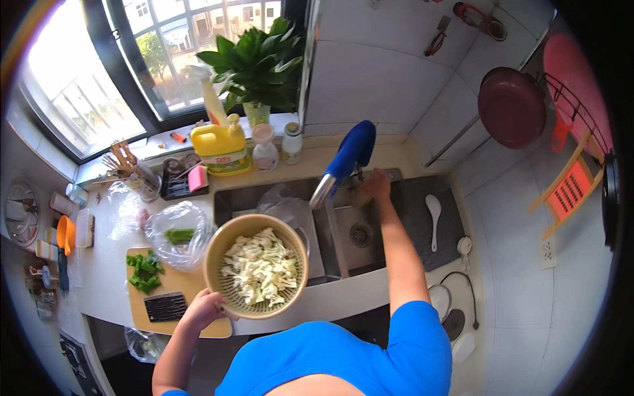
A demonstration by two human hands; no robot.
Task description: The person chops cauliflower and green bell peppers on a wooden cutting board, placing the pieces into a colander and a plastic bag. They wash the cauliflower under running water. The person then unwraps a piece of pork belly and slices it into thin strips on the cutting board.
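My left hand [206, 309] is closed on the near-left rim of a beige colander [212, 277] full of cut cauliflower [261, 267]. The colander is held over the counter's front edge and the left basin's near corner. My right arm stretches forward to the back of the right sink basin [370, 261]. There my right hand [378, 186] is beside the faucet, under a blue sleeve-like cover [353, 152] with a metal end. A blurred brownish patch lies next to its fingers, and I cannot make out what they grip.
Left of the colander lie a cutting board [188, 280] with chopped greens [145, 272], a black-bladed cleaver [165, 307] and a plastic-wrapped bowl [178, 231]. A yellow bottle [221, 148] and a plant [257, 66] stand behind. A white spoon [433, 221] rests on the dark drainboard at right.
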